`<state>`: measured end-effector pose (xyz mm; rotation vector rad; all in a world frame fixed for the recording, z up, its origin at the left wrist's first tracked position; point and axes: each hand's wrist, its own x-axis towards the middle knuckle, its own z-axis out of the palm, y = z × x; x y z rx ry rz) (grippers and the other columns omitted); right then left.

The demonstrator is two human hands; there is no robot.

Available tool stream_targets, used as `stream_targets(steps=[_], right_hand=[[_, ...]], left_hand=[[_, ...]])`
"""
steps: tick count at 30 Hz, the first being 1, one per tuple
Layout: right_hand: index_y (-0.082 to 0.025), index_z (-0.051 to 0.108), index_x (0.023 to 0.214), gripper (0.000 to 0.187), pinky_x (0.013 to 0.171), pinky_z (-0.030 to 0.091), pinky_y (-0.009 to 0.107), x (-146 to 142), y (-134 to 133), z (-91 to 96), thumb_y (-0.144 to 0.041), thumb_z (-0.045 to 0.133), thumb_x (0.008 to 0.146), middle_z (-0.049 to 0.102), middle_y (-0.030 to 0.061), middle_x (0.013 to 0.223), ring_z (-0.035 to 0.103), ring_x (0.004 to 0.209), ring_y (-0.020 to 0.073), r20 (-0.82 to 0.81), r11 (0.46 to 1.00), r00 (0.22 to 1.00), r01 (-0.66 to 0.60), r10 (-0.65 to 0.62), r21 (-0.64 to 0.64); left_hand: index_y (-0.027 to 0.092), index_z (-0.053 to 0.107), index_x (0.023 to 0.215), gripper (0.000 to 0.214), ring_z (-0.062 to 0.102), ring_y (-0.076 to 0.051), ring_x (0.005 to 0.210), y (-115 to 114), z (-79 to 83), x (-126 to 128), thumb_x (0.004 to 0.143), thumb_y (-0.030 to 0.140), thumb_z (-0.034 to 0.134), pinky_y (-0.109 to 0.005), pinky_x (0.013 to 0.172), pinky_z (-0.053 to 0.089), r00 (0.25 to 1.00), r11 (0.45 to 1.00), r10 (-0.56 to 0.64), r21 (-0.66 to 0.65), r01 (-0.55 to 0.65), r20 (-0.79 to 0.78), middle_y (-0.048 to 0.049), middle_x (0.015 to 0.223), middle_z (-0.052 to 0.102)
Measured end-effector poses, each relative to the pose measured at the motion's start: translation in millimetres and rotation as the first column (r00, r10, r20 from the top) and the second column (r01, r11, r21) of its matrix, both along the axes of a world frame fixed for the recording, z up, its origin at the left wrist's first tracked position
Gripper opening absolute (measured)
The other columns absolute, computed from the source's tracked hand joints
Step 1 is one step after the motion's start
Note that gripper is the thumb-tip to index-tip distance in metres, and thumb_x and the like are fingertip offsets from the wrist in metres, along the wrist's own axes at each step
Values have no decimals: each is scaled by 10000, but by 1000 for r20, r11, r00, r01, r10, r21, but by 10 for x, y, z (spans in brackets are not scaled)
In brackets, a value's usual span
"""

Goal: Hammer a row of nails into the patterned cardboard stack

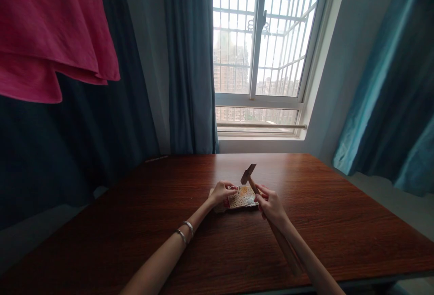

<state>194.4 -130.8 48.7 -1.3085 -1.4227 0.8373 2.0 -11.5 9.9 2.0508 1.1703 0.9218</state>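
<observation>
In my right hand [269, 203] is a hammer [251, 182], fingers wrapped around its wooden handle. Its head is raised above a flat, dotted pale piece [241, 197] that lies on the table and shows yellow and red patches. My left hand [222, 192] rests at the left end of this piece, thumb and fingertips pinched together over it. A small dark upright sliver shows by those fingertips, too small to name. Two silver bangles [185, 232] circle my left wrist.
The brown wooden table [162, 222] stretches to the wall under a barred window [259, 55]. Blue curtains [191, 59] hang on both sides. Pink cloth [54, 28] hangs at the upper left.
</observation>
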Motion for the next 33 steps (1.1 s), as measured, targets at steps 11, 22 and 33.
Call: stream_targets(steps=[11, 22, 33], right_hand=[[-134, 498, 1256, 521, 294, 335, 174, -107, -22, 90, -285, 428, 762, 606, 22, 683, 438, 363, 65, 83, 999, 996, -17, 15, 30], [-140, 537, 1218, 475, 355, 350, 168, -192, 30, 125, -258, 413, 775, 591, 3, 624, 436, 381, 62, 195, 997, 980, -50, 36, 64], [-136, 541, 1207, 481, 314, 335, 150, -246, 31, 140, -289, 422, 766, 606, 24, 655, 427, 372, 59, 164, 997, 983, -81, 82, -11]], left_hand=[[125, 685, 646, 296, 524, -128, 618, 35, -103, 37, 650, 418, 644, -212, 552, 352, 999, 998, -3, 64, 1, 32, -15, 651, 608], [119, 670, 645, 286, 538, -138, 643, 95, -170, 30, 648, 403, 646, -215, 578, 372, 998, 998, -33, 60, 30, 53, -23, 652, 612], [112, 669, 664, 283, 518, -127, 602, 100, -195, 22, 670, 389, 607, -210, 544, 350, 999, 1000, -24, 18, 23, 30, -13, 627, 600]])
